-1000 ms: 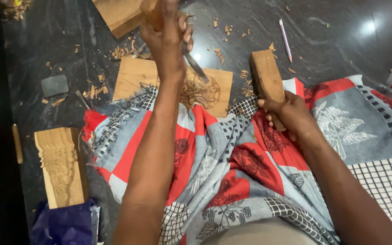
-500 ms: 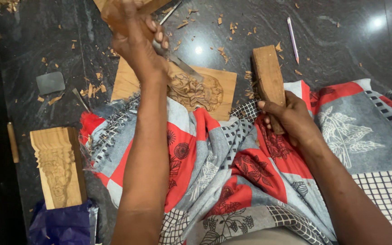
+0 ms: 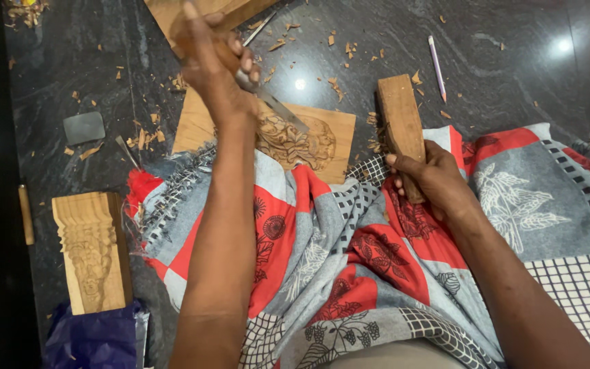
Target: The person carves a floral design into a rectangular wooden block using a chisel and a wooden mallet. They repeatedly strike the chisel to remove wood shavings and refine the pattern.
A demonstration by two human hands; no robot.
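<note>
My left hand (image 3: 216, 65) is closed around a chisel (image 3: 278, 109) whose metal blade slants down onto a flat wooden panel (image 3: 336, 140) with a floral relief carved in its middle. The panel lies on the dark stone floor just past my lap. My right hand (image 3: 435, 179) grips the lower end of a wooden mallet block (image 3: 401, 116), which stands raised to the right of the panel, apart from the chisel. A red, grey and white patterned cloth (image 3: 349, 260) covers my legs.
A carved wooden bracket (image 3: 92, 249) lies at the left, with a blue bag (image 3: 93, 338) below it. A grey sharpening stone (image 3: 84, 127), another wooden piece (image 3: 172, 10) at the top, a pencil (image 3: 437, 67) and scattered wood chips (image 3: 339, 48) lie on the floor.
My left hand with the chisel has shifted left and up across the panel. My right hand still holds the mallet block, nearly in the same place.
</note>
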